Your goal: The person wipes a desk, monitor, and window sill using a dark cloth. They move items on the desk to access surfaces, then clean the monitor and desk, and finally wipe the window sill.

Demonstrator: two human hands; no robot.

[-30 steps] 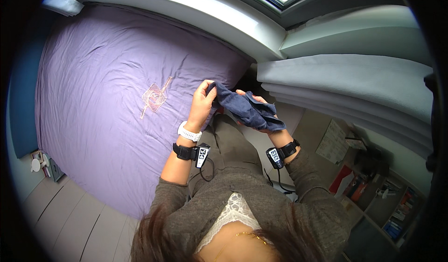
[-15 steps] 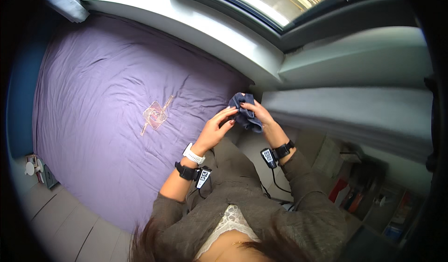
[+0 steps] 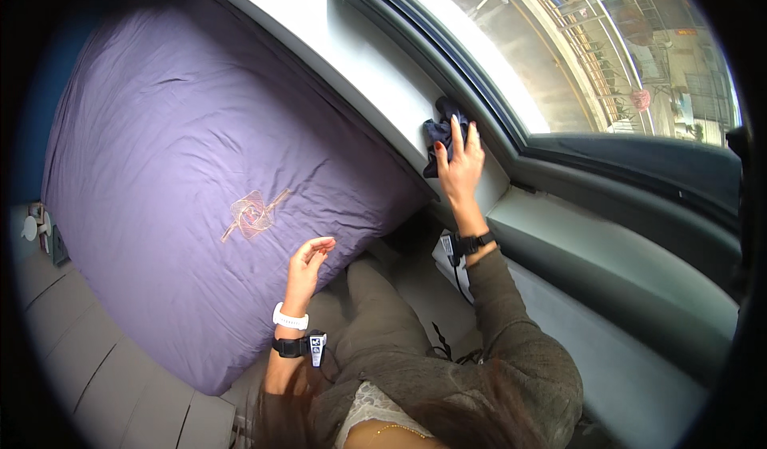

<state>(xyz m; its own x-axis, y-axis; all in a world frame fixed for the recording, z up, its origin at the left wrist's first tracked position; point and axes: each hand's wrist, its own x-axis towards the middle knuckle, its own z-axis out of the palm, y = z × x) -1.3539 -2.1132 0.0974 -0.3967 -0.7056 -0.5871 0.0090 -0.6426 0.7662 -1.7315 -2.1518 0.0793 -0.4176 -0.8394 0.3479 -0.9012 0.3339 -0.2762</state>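
My right hand (image 3: 462, 168) reaches far forward and holds a bunched dark blue cloth (image 3: 436, 133) against the white windowsill (image 3: 371, 65). Its thumb lies along the near side of the cloth, with the fingers spread over the top. Part of the cloth is hidden under that hand. Nothing is in my left hand (image 3: 304, 267); it hovers near the bed's right edge, thumb apart from the loosely bent fingers.
A bed with a purple cover (image 3: 160, 145) and a stitched motif (image 3: 252, 215) fills the left side. The dark window frame (image 3: 487, 97) borders the sill. A pale ledge (image 3: 591, 241) runs along the right. Small white items (image 3: 30, 227) stand at the far left.
My right hand has carried the cloth forward onto the windowsill. My left hand has let go of it and drawn back toward me. The view has swung toward the window.
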